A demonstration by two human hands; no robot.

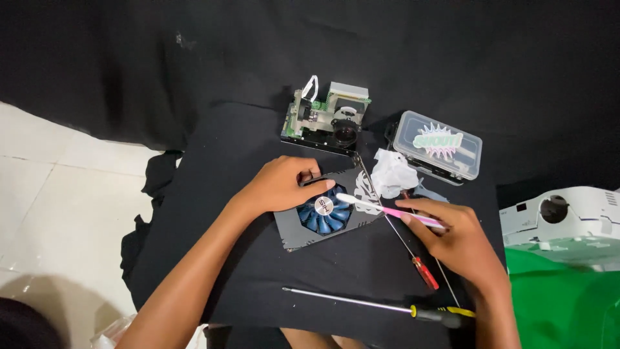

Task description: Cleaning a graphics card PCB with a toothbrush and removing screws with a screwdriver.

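The dark square plastic fan housing with blue blades [326, 210] lies flat under both hands; the left hand [284, 184] presses its upper-left edge; the right hand [452, 236] grips one pink-handled white toothbrush [381, 208], long axis running left, bristles over the hub; two screwdrivers [413, 255] lie nearer the right hand.

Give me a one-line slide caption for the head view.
Left hand steadies a blue-bladed fan card on black cloth while right hand brushes it with a pink toothbrush.
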